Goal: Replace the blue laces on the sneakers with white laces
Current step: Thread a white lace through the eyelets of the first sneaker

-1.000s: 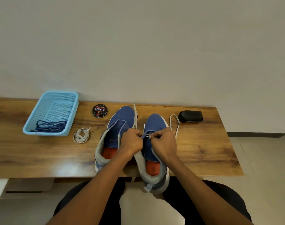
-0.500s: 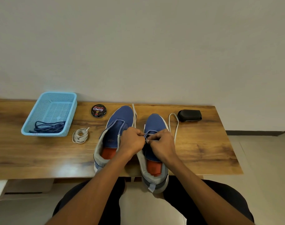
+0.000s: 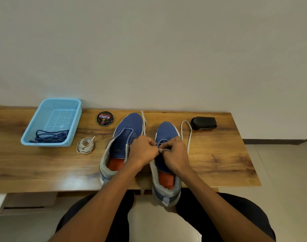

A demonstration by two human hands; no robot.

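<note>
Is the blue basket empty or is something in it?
Not empty. The blue basket holds a tangled pile of dark blue laces in its near end; the rest of its floor is bare.

I see bare worktop [image 3: 219, 154] right of the right sneaker [image 3: 166, 131]; left, coiled lace [image 3: 85, 145] and basket [image 3: 51, 123] crowd it.

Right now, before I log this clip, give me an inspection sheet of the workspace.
Surface: wooden table, glossy.
Job's things: two blue sneakers; white lace trailing from the right sneaker; coiled white lace; blue laces in the blue basket.
Clutter: Cherry polish tin; black object.
Hands: left hand and right hand pinch the lace at the right sneaker's eyelets.
Cables: nothing seen.
Surroundings: plain wall, tiled floor.
</note>
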